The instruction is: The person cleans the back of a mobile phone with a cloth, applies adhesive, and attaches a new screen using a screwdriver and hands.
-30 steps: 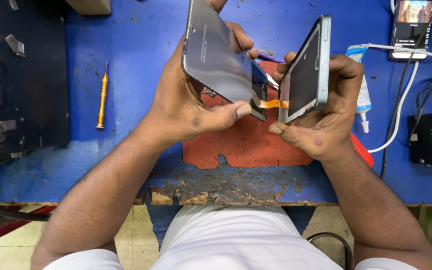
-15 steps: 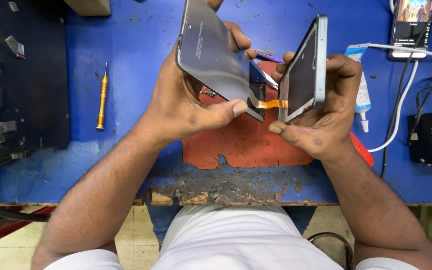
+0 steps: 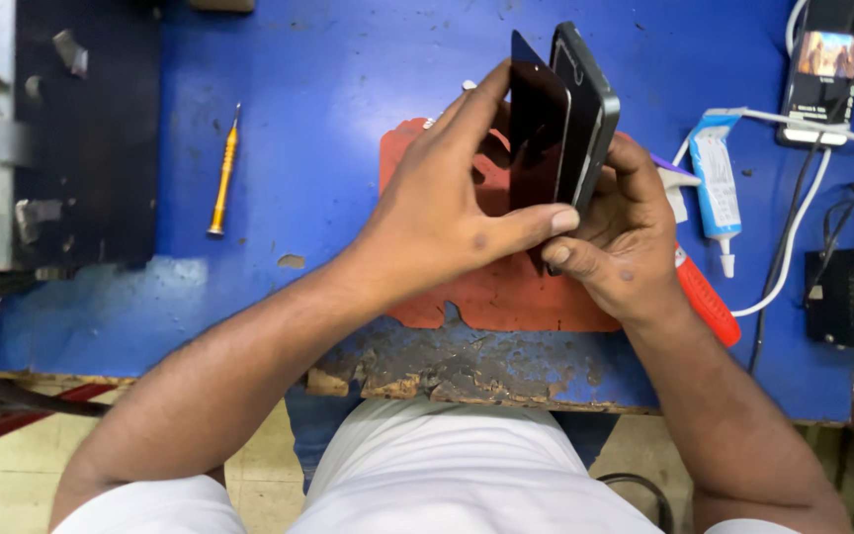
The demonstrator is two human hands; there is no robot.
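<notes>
Panel [image 3: 536, 129] | clamped by left hand [image 3: 437, 218] fingers | phone body [image 3: 585, 119] gripped by right hand [image 3: 620, 247] fingers

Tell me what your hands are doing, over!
Left hand pinching dark screen panel. Right hand gripping phone body. Panel close against phone, over orange mat. Nothing in the way.

The left hand [image 3: 437, 213] swung the dark screen panel [image 3: 536, 129] closed against the phone body [image 3: 585, 114] in the right hand [image 3: 615, 247]. The orange cable between them was now hidden.
</notes>
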